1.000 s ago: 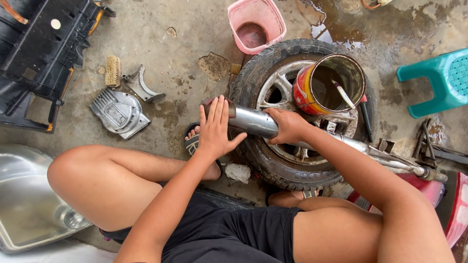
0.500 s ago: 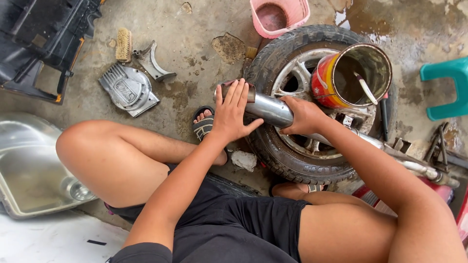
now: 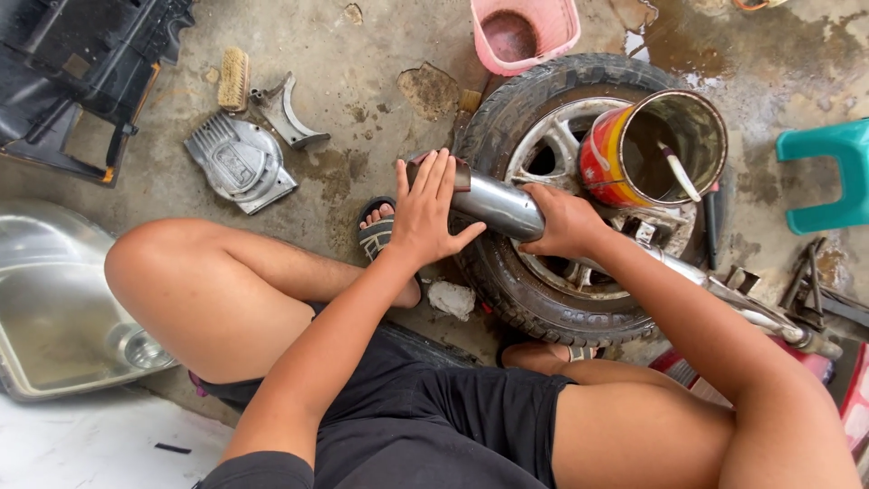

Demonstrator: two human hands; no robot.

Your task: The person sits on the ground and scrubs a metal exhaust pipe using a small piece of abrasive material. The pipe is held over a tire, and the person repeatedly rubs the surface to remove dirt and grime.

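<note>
A shiny metal exhaust pipe (image 3: 496,205) lies across a black tyre with a silver alloy wheel (image 3: 507,281) on the concrete floor. My left hand (image 3: 427,213) rests flat on the pipe's open end, fingers spread and pointing away from me. My right hand (image 3: 568,222) is wrapped around the pipe a little further along. A red and yellow tin can (image 3: 656,149) with a stick in it stands on the wheel just beyond my right hand. I squat with bare knees, one sandalled foot (image 3: 376,232) beside the tyre.
A pink bucket (image 3: 525,32) stands beyond the tyre. A grey engine cover (image 3: 237,165), a curved metal part (image 3: 288,116) and a brush (image 3: 234,79) lie at left, near black plastic panels (image 3: 81,63). A steel sink (image 3: 54,308) lies at lower left, a teal stool (image 3: 828,177) at right.
The view has shifted, so everything sits lower and to the right in frame. My left hand has slid slightly over the pipe's end; my right hand keeps its grip.
</note>
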